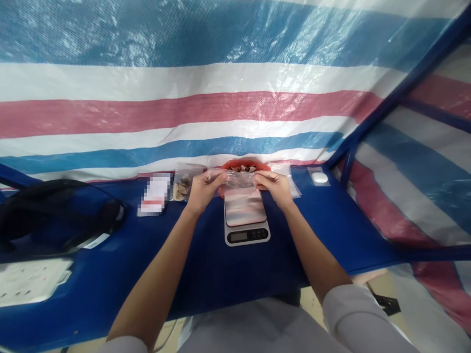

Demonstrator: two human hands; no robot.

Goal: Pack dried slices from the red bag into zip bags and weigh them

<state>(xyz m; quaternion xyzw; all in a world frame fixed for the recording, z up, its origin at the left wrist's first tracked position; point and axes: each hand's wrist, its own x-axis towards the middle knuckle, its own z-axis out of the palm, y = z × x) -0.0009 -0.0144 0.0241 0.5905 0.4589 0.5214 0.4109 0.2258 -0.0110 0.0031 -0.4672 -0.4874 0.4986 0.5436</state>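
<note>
Both hands pinch a clear plastic bag [240, 180], stretched flat between them. My left hand [204, 190] is closed on its left end, and my right hand [275, 186] grips the right end. Below the bag lies a kitchen scale [246, 211] with a shiny plate and a small display at its front. Behind the bag sits a red bag or bowl [235, 163] with dark and pale pieces inside, partly hidden. By my left hand is a clear bag of pale brown pieces [180, 190]. Another clear bag [294, 186] lies behind my right hand.
At left on the blue table [279, 274] are a blurred-out phone or card [156, 194], a black strapped item [91, 220] and a white power strip [35, 279]. A white mouse-like object [319, 177] lies at right. Striped sheeting [184, 113] hangs behind, beside a blue frame [397, 93].
</note>
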